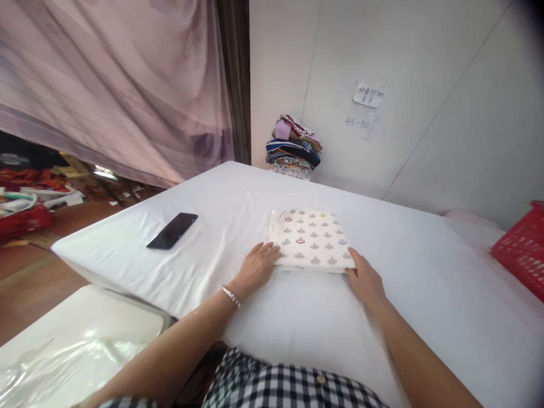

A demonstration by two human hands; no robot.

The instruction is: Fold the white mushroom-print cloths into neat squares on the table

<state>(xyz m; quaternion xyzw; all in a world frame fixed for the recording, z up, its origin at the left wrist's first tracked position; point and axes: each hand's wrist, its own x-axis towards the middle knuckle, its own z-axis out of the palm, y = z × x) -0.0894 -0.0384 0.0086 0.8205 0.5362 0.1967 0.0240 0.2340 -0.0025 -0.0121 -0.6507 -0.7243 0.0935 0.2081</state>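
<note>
The folded patterned cloth [311,240] is my reference item. It lies flat on the white-covered table [425,294], near the middle of the surface, with its near edge facing me.

My left hand [256,267] rests palm down at the near left corner of the cloth. Its fingers [268,252] are extended and lie close together, with the tips touching the cloth's left edge. A bracelet [230,295] sits on that wrist.

My right hand [366,279] rests at the near right corner of the cloth. Its thumb touches the corner; I cannot tell whether the remaining fingers are spread or curled, as they are turned away from view.

Left of the cloth, well apart from it, a black phone [172,230] lies flat on the table. Beyond the cloth, against the wall, stands a stack of folded clothes [294,148]. Far right of the cloth, a red basket [522,249] sits at the table's edge.
</note>
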